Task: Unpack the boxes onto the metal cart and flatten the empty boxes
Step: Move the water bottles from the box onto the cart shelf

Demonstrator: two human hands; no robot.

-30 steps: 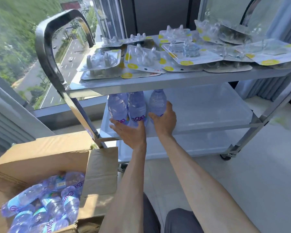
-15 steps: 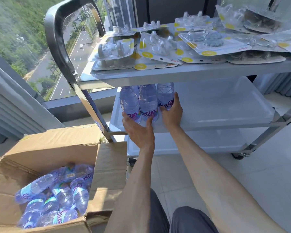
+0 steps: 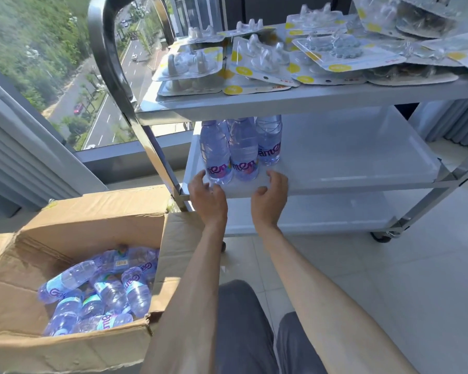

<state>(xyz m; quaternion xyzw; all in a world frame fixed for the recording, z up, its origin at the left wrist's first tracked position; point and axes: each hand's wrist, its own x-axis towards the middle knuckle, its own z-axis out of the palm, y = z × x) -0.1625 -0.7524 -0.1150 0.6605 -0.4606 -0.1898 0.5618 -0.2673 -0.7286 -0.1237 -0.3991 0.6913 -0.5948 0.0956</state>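
Several clear water bottles [image 3: 241,149] with purple labels stand upright at the left end of the metal cart's middle shelf [image 3: 349,163]. My left hand [image 3: 208,197] and my right hand [image 3: 270,197] hover just in front of them at the shelf's front edge, fingers loosely curled, holding nothing. At the lower left an open cardboard box [image 3: 73,220] holds several more bottles [image 3: 103,292] lying on their sides.
The cart's top shelf [image 3: 295,99] carries several blister packs [image 3: 265,58] with yellow dots. The cart's curved handle [image 3: 106,49] rises at the left, next to a window. A bottom shelf [image 3: 322,214] and a caster [image 3: 381,236] stand over pale tiled floor.
Both hands have let go of the bottles and drawn back toward the shelf's front edge. The bottles stay standing on the middle shelf.
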